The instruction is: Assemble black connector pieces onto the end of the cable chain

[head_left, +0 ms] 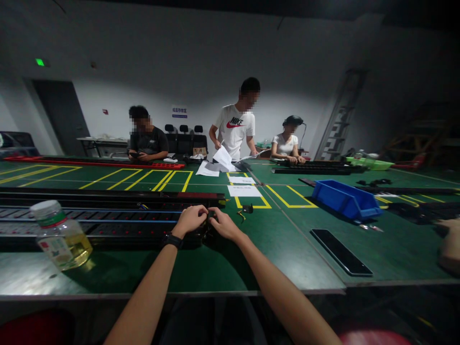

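My left hand point(192, 220) is closed at the right end of a long black rail assembly point(108, 229), which has blue strips and small red marks along it. Beside it, my right hand point(223, 223) has its fingers bent in around a small dark part point(209, 218) at that same end. Both sets of fingertips nearly meet there; the part's kind is too dark to make out. A little to the right on the green table lies a small black piece with a yellow wire point(247, 209).
A bottle of yellow liquid point(63, 237) stands at the left. To the right are a blue bin point(345, 199) and a phone point(339, 251). Paper sheets point(244, 190) lie ahead. Several people are across the table point(287, 254); another person's hand point(450, 244) shows at the right edge.
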Action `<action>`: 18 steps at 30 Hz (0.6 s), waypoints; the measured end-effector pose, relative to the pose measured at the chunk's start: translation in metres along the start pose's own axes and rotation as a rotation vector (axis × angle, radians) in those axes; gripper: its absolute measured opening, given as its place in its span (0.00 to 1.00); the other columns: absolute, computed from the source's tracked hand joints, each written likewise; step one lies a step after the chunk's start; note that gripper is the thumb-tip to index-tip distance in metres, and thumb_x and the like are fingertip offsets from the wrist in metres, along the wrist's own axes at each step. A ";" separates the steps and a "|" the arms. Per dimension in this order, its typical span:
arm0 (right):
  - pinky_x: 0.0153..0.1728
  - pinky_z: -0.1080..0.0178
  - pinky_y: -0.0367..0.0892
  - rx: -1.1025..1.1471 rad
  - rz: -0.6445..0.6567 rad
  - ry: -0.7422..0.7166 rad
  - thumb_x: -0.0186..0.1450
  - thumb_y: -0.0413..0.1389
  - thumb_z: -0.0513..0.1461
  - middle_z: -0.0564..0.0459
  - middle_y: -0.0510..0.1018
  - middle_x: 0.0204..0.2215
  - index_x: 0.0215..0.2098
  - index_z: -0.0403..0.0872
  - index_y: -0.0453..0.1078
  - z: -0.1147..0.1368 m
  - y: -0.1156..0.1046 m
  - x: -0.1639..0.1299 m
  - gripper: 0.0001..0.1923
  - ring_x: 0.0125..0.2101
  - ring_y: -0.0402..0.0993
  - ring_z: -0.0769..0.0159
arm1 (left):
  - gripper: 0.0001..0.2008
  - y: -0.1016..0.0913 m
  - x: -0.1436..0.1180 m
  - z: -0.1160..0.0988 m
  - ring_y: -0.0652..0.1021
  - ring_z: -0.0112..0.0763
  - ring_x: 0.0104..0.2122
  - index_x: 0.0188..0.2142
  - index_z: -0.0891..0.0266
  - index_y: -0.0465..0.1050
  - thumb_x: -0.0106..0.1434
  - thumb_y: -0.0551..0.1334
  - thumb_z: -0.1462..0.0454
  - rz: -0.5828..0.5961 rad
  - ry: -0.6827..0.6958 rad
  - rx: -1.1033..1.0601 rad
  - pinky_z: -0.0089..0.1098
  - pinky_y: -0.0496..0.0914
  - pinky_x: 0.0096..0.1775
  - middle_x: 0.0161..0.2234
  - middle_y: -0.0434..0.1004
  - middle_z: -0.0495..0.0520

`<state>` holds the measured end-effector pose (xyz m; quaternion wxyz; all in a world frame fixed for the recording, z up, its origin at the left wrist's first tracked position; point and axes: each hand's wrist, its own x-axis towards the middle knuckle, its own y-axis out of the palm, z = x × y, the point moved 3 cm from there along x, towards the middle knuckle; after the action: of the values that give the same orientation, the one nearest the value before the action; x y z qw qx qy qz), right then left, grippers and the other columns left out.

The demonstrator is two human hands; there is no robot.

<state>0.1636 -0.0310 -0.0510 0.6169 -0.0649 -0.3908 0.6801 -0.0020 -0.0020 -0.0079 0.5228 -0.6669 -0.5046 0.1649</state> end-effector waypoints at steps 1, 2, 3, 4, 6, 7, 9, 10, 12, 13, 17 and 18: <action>0.47 0.59 0.69 -0.004 0.002 0.002 0.70 0.52 0.40 0.47 0.82 0.45 0.61 0.48 0.66 0.000 0.000 0.000 0.21 0.43 0.78 0.58 | 0.12 0.000 0.000 0.000 0.83 0.40 0.42 0.42 0.54 0.82 0.66 0.59 0.60 0.002 -0.002 -0.002 0.33 0.72 0.45 0.42 0.86 0.53; 0.47 0.60 0.69 -0.010 0.004 0.005 0.70 0.52 0.40 0.47 0.82 0.44 0.61 0.48 0.66 0.000 0.000 0.000 0.21 0.43 0.78 0.58 | 0.12 0.000 0.000 0.001 0.83 0.40 0.42 0.42 0.54 0.82 0.66 0.59 0.60 0.002 -0.003 -0.004 0.34 0.72 0.46 0.42 0.86 0.53; 0.46 0.60 0.69 -0.015 0.005 0.007 0.70 0.52 0.39 0.48 0.82 0.44 0.61 0.48 0.66 0.001 0.000 0.000 0.21 0.42 0.78 0.58 | 0.12 0.000 0.000 0.001 0.83 0.41 0.42 0.41 0.54 0.82 0.65 0.59 0.60 0.001 -0.004 -0.007 0.34 0.72 0.46 0.42 0.86 0.53; 0.46 0.60 0.69 -0.019 0.004 0.009 0.70 0.53 0.39 0.48 0.82 0.43 0.61 0.48 0.66 0.001 -0.001 0.000 0.21 0.42 0.78 0.58 | 0.12 0.000 0.000 0.001 0.83 0.41 0.42 0.41 0.54 0.83 0.65 0.60 0.60 -0.001 -0.004 -0.012 0.34 0.72 0.45 0.42 0.86 0.53; 0.46 0.60 0.69 -0.024 -0.002 0.008 0.70 0.53 0.40 0.48 0.82 0.43 0.60 0.49 0.66 0.001 -0.001 0.000 0.21 0.42 0.78 0.58 | 0.11 0.000 0.000 0.000 0.83 0.40 0.41 0.41 0.53 0.83 0.65 0.60 0.60 -0.006 -0.005 -0.025 0.34 0.72 0.45 0.41 0.86 0.53; 0.46 0.60 0.68 -0.025 -0.004 0.007 0.70 0.53 0.40 0.48 0.82 0.43 0.60 0.49 0.67 0.002 -0.001 0.000 0.21 0.42 0.78 0.58 | 0.11 0.000 0.000 0.000 0.83 0.40 0.41 0.40 0.53 0.83 0.65 0.60 0.60 -0.009 -0.007 -0.032 0.33 0.72 0.45 0.41 0.86 0.53; 0.46 0.60 0.68 -0.029 -0.004 0.009 0.70 0.53 0.40 0.49 0.82 0.43 0.60 0.49 0.67 0.003 -0.002 -0.001 0.21 0.42 0.78 0.58 | 0.11 -0.001 0.000 -0.001 0.83 0.40 0.41 0.40 0.53 0.83 0.64 0.61 0.61 -0.009 -0.015 -0.039 0.33 0.72 0.45 0.40 0.87 0.52; 0.46 0.60 0.68 -0.031 -0.002 0.011 0.70 0.53 0.40 0.49 0.82 0.42 0.60 0.49 0.67 0.003 -0.002 -0.001 0.21 0.42 0.78 0.58 | 0.11 -0.001 0.000 -0.001 0.83 0.39 0.40 0.40 0.53 0.83 0.64 0.61 0.61 -0.008 -0.018 -0.040 0.33 0.72 0.45 0.40 0.87 0.52; 0.45 0.60 0.68 -0.035 0.001 0.018 0.70 0.53 0.40 0.48 0.82 0.42 0.61 0.49 0.67 0.003 -0.002 -0.002 0.21 0.41 0.78 0.58 | 0.11 -0.001 0.000 -0.002 0.83 0.39 0.40 0.41 0.53 0.83 0.64 0.60 0.61 -0.001 -0.021 -0.035 0.33 0.72 0.45 0.40 0.86 0.52; 0.45 0.60 0.68 -0.035 0.002 0.022 0.70 0.53 0.40 0.48 0.82 0.42 0.61 0.49 0.66 0.003 -0.001 -0.002 0.21 0.41 0.78 0.58 | 0.11 -0.001 0.000 -0.002 0.83 0.39 0.40 0.41 0.53 0.83 0.65 0.60 0.61 0.003 -0.020 -0.032 0.33 0.72 0.45 0.41 0.86 0.52; 0.43 0.62 0.68 -0.003 0.005 0.035 0.69 0.53 0.40 0.50 0.82 0.40 0.60 0.50 0.67 0.000 -0.001 0.000 0.21 0.39 0.77 0.59 | 0.12 0.000 0.001 0.000 0.83 0.40 0.41 0.41 0.53 0.83 0.64 0.60 0.61 -0.001 -0.016 -0.040 0.33 0.72 0.45 0.41 0.86 0.53; 0.42 0.62 0.68 0.010 0.007 0.038 0.69 0.52 0.39 0.52 0.81 0.39 0.60 0.50 0.67 -0.001 -0.001 0.000 0.21 0.38 0.77 0.60 | 0.11 0.001 0.001 0.001 0.83 0.40 0.41 0.40 0.53 0.83 0.64 0.60 0.61 -0.006 -0.019 -0.044 0.33 0.72 0.45 0.40 0.86 0.53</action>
<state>0.1655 -0.0303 -0.0509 0.6221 -0.0761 -0.3756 0.6827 -0.0017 -0.0008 -0.0083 0.5037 -0.6751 -0.5151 0.1584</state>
